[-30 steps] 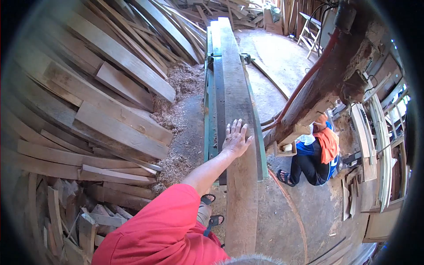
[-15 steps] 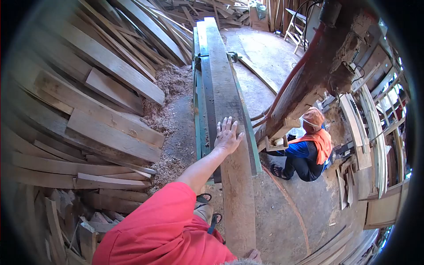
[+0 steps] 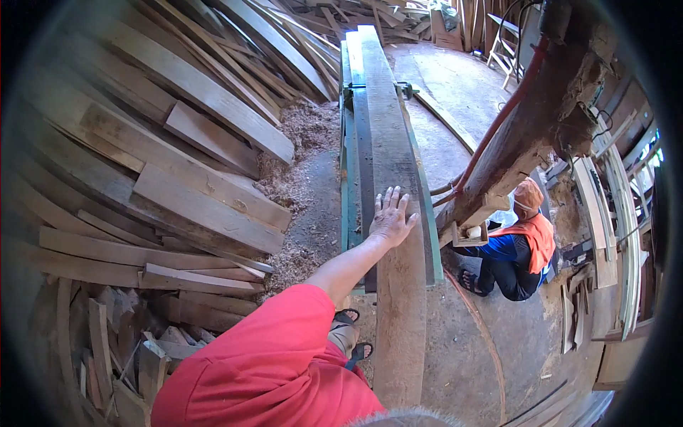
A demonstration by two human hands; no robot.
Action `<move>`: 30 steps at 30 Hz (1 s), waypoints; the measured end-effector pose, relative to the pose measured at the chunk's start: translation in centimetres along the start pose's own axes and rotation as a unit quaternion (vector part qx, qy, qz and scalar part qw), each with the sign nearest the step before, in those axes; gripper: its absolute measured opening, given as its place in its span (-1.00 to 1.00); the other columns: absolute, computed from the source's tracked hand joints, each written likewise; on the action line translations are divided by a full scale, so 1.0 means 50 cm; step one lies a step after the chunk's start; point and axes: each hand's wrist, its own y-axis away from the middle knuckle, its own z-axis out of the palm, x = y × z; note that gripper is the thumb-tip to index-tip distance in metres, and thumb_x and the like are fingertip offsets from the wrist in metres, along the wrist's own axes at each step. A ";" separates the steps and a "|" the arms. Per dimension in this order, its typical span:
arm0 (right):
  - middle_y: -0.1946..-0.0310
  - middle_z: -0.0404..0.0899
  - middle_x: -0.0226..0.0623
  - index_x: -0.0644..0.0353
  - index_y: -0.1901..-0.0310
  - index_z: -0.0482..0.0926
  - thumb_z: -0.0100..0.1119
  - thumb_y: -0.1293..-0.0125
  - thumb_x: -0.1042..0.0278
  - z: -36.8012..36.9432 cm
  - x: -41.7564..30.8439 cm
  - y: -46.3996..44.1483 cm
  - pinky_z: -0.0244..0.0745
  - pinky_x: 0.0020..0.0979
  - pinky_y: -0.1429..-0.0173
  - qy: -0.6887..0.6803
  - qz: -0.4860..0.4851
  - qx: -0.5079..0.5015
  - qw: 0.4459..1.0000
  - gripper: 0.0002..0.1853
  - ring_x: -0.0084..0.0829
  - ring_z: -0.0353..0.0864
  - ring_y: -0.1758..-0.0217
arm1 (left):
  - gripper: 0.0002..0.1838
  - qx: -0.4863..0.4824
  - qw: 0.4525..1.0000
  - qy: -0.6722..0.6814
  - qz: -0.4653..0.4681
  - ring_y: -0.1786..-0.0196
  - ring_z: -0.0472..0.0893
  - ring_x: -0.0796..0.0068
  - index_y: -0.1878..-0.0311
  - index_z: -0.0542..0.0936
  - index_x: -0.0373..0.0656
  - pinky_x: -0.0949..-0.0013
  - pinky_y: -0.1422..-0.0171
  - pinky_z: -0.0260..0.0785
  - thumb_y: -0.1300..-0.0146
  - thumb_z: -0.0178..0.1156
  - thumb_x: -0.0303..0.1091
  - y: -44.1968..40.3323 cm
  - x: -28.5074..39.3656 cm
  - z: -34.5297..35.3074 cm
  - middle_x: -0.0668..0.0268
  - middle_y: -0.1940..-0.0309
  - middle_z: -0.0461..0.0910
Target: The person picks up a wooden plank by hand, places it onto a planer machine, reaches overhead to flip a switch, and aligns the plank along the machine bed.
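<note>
My left hand (image 3: 393, 218) lies flat on a long, rough wooden board (image 3: 390, 135), fingers spread and pointing toward the far end. Beneath the board is a long green machine bed (image 3: 432, 249), its edges showing on both sides. The near end of the board overhangs the bed and runs down toward my body. My right hand is out of view.
Stacked planks (image 3: 206, 199) crowd the left side, with wood shavings (image 3: 306, 135) beside the machine. A thick wooden post (image 3: 512, 149) leans in on the right. Near its foot crouches a person in an orange head covering (image 3: 528, 198). A hose (image 3: 484, 327) crosses the floor.
The view has turned slightly left, so everything sits farther right. A bit of a hand at the board's near end has left the picture. My left hand stays flat on the board.
</note>
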 end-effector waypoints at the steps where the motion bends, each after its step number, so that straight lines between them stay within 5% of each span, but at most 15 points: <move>1: 0.13 0.83 0.09 -0.06 -0.08 0.78 -0.07 -0.73 -0.29 -0.007 -0.012 0.000 0.63 0.26 0.03 0.009 0.000 0.001 1.000 -0.46 0.28 0.80 0.08 | -0.18 -0.022 1.000 0.001 -0.004 -0.88 -0.04 -0.05 -0.74 0.29 -0.11 -0.27 -0.91 -0.31 -0.64 0.07 0.22 0.000 0.000 -0.004 -0.04 -0.82 0.06; 30: 0.15 0.83 0.06 0.00 -0.06 0.78 -0.03 -0.72 -0.23 -0.086 -0.062 0.023 0.63 0.22 0.03 0.072 0.001 -0.043 0.997 -0.48 0.23 0.80 0.09 | -0.17 -0.014 1.000 0.006 -0.006 -0.87 -0.02 -0.04 -0.72 0.30 -0.12 -0.26 -0.91 -0.30 -0.63 0.07 0.26 -0.001 -0.001 -0.002 -0.05 -0.80 0.10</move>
